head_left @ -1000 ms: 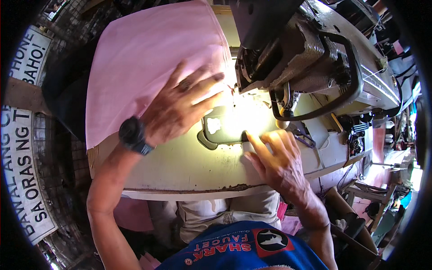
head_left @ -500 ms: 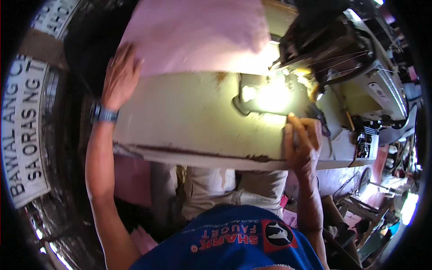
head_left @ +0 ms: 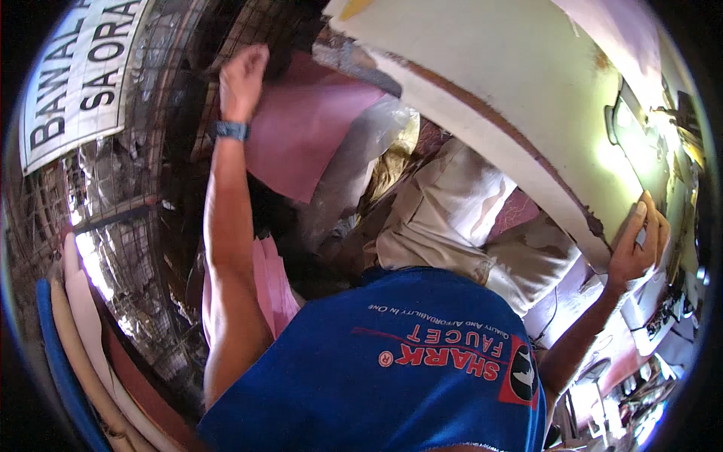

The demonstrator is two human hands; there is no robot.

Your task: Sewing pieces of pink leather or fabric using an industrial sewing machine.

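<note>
My left hand [head_left: 242, 84], with a dark watch on its wrist, is raised off the table at the upper left. Its fingers look curled closed; what they hold, if anything, is hidden. Beside it hangs a pink sheet [head_left: 316, 124]. My right hand [head_left: 639, 242] rests at the front edge of the pale sewing table [head_left: 520, 98], bent fingers apart, fingertips near the brightly lit machine plate [head_left: 640, 139]. Another pink piece [head_left: 610, 22] lies on the table beyond that plate. The sewing machine itself is mostly cut off at the right rim.
Wire mesh [head_left: 177, 135] with a lettered white sign [head_left: 83, 83] stands at the left. Rolled materials [head_left: 83, 301] lean at the lower left. More pink pieces [head_left: 273, 290] sit by my left elbow. Clutter fills the lower right.
The view has swung left. My left hand has left the pink piece on the table and moved to the hanging pink sheet, fingers now curled. The right hand stays at the table edge.
</note>
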